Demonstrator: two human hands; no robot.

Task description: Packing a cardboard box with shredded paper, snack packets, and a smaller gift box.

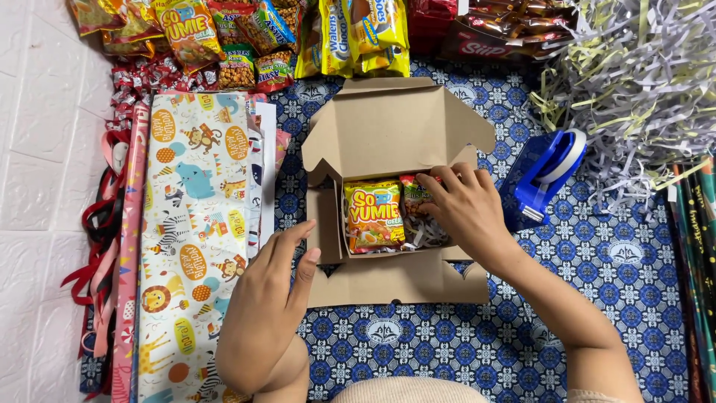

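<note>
both of the person's arms show bare from the wrists up toward the elbows, with no sleeve over the forearms. the left hand [272,310] carries no ring, watch, bracelet or glove that can be seen, and its nails look short and unpainted. the right hand [464,209] is likewise bare, with no jewellery and short plain nails where the fingertips show. at the bottom edge of the view, between the two arms, sits a rounded patch of pale beige fabric clothing [406,390], smooth and unpatterned; a thin strip of the same pale cloth shows by the right arm's upper end, at the lower right.
</note>
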